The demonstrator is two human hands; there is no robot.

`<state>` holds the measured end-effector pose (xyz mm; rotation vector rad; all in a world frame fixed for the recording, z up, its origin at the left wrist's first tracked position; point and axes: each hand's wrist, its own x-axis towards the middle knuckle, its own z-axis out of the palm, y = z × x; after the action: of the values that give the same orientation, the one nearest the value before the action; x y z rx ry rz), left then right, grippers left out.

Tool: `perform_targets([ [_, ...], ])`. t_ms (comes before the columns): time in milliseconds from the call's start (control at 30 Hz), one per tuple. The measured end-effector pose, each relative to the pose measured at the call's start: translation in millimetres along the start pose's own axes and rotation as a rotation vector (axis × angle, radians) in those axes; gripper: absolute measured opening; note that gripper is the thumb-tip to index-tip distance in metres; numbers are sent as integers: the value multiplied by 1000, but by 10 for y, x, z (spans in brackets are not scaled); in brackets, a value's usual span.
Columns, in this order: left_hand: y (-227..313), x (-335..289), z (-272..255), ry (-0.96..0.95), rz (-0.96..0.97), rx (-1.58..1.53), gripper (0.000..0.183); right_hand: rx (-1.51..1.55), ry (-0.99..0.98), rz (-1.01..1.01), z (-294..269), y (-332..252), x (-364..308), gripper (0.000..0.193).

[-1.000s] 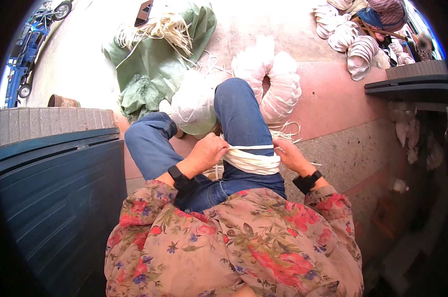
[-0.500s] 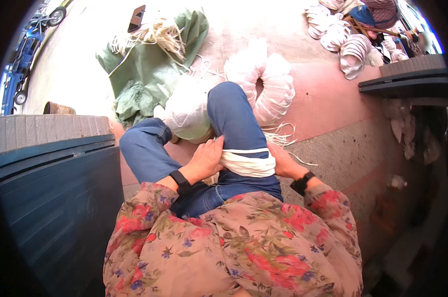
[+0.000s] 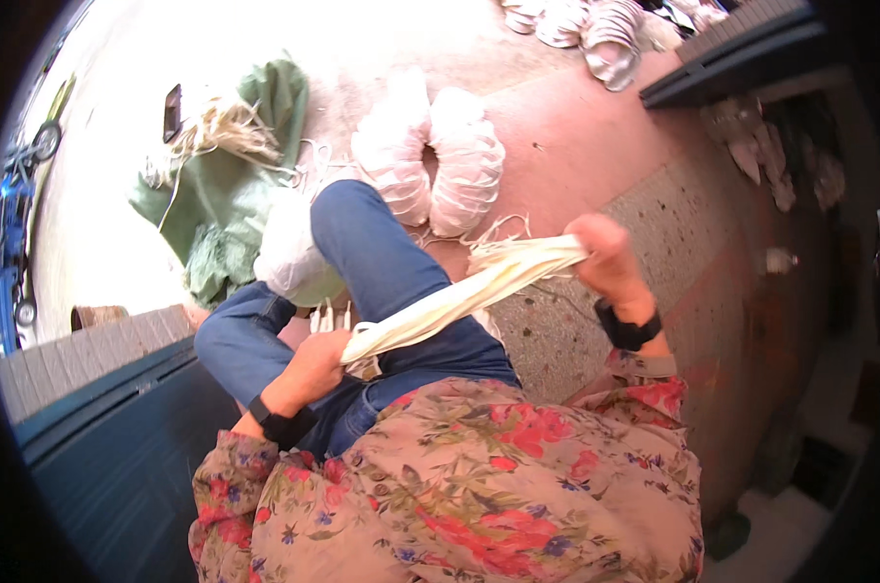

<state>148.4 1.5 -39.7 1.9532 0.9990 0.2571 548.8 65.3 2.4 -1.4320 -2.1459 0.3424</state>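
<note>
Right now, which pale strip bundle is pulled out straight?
The bundle stretched between your left hand and right hand; the strips on the green sheet lie loose and tangled.

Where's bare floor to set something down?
Pink floor between the white ring-shaped bundle and dark ledge; also the speckled strip just right of the right hand. Crowded: left of that bundle, with green sheet, loose strands, white bag.

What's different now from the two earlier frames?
The white strips, earlier lying across the right thigh, are now stretched slantwise: the right hand has swung forward and outward, the left hand slightly back. Both grip the strips. The ring-shaped white bundle and green sheet stay put.
</note>
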Motion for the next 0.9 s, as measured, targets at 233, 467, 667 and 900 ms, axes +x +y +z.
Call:
perform_targets([
  [233, 107, -42, -458, 110, -188, 188, 25, -162, 617, 121, -1114, 404, -124, 14],
  [467, 74, -83, -415, 89, -234, 205, 29, 173, 984, 229, -1275, 676, -393, 23],
  [667, -3, 92, -218, 107, -122, 265, 29, 215, 962, 399, -1036, 1117, -772, 21],
  [900, -111, 170, 182, -252, -123, 398, 23, -181, 433, 812, 278, 1761, -2192, 13],
])
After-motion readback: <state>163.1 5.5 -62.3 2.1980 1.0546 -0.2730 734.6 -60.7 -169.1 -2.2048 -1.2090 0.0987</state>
